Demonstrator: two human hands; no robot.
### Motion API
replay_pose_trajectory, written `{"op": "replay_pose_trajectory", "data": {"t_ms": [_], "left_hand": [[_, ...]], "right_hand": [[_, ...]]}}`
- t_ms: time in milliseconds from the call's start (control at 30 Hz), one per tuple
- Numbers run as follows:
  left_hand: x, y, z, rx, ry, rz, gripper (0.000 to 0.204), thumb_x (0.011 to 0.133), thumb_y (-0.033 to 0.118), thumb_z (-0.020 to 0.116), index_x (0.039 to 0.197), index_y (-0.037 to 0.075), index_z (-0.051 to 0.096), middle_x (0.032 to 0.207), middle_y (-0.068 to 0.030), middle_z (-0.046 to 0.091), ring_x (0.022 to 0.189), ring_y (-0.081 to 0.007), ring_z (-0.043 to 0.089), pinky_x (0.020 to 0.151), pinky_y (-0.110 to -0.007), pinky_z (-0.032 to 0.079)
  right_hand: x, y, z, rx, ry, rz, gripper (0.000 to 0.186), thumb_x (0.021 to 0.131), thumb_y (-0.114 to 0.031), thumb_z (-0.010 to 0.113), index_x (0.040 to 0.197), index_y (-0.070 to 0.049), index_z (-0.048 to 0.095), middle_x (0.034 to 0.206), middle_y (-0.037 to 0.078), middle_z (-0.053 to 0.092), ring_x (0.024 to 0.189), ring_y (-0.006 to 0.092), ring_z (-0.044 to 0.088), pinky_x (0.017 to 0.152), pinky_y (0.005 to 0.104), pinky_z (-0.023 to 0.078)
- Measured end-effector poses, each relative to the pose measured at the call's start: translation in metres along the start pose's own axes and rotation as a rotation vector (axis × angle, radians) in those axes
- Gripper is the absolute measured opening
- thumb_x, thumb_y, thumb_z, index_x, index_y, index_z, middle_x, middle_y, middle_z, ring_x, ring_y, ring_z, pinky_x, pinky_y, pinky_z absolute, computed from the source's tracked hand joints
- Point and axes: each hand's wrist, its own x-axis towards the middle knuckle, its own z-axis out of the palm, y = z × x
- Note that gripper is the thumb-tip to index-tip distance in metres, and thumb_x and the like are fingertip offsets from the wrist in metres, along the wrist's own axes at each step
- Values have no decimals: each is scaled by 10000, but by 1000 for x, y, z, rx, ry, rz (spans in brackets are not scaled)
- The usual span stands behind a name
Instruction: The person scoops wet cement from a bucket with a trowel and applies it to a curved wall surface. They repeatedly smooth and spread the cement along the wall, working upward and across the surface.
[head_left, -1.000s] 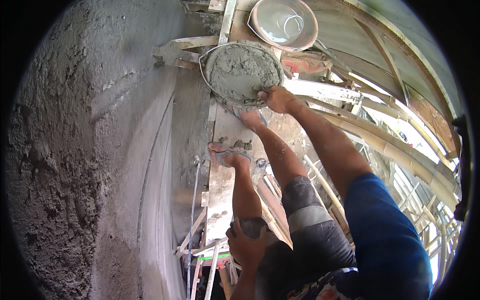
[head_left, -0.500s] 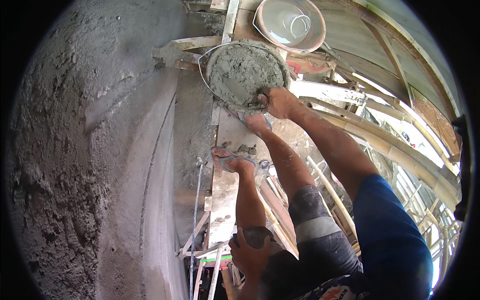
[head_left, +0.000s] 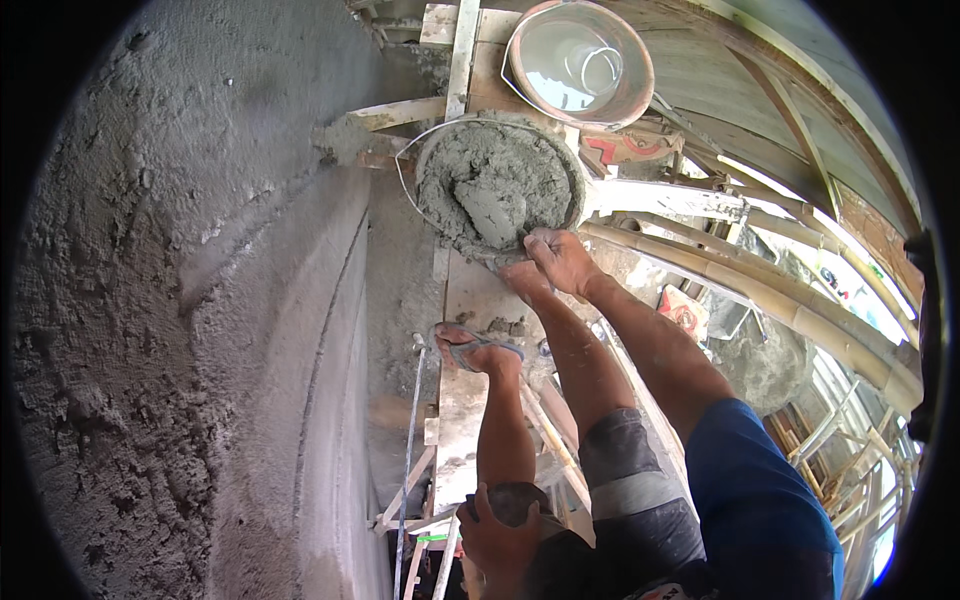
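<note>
My right hand [head_left: 563, 263] is closed on a trowel at the lower edge of a bucket [head_left: 577, 178] of grey mortar [head_left: 455, 160]. The trowel's blade [head_left: 498, 212] is in the mortar and coated with it; most of its handle is hidden by my fingers. My left hand [head_left: 503, 535] rests on my left knee, fingers apart. My feet in flip-flops [head_left: 470, 348] are on a narrow plank below the bucket.
A second bucket [head_left: 630, 60] of cloudy water sits above the mortar one. A rough plastered wall [head_left: 170, 330] fills the left. The plank [head_left: 465, 410] is bordered by wooden struts, a thin metal rod [head_left: 410, 460] and bamboo poles [head_left: 780, 300] at the right.
The trowel has dug through the mortar, leaving a dark furrow beside a heaped lump. My right hand and both buckets appear lower in the view.
</note>
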Motion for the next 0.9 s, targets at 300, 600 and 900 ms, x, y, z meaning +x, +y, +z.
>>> {"op": "replay_pose_trajectory", "data": {"t_ms": [300, 600, 900], "left_hand": [[-5, -26, 10, -105, 44, 49, 933, 682, 469, 860, 1437, 98, 456, 1319, -241, 490, 1175, -452, 563, 952, -540, 500], [-178, -44, -270, -804, 1268, 234, 643, 1021, 317, 581, 1522, 20, 309, 1464, -213, 389, 1372, -368, 416, 1071, -474, 439], [-599, -15, -449, -760, 2778, 1648, 703, 1040, 507, 357, 1492, -32, 357, 1435, -227, 472, 1427, -351, 374, 1212, -533, 258]], "right_hand": [[-99, -69, -34, 151, 4, 79, 431, 993, -314, 464, 1235, 14, 606, 837, 178, 661, 799, 371, 628, 797, 461, 507], [-283, -258, -116, 1025, -159, 60, 427, 972, -193, 442, 1371, -48, 492, 813, 57, 563, 604, 164, 549, 526, 312, 479], [-416, -510, -202, 1664, -568, -661, 460, 1018, -267, 524, 1434, -139, 377, 905, 34, 529, 666, 149, 529, 519, 307, 460]]}}
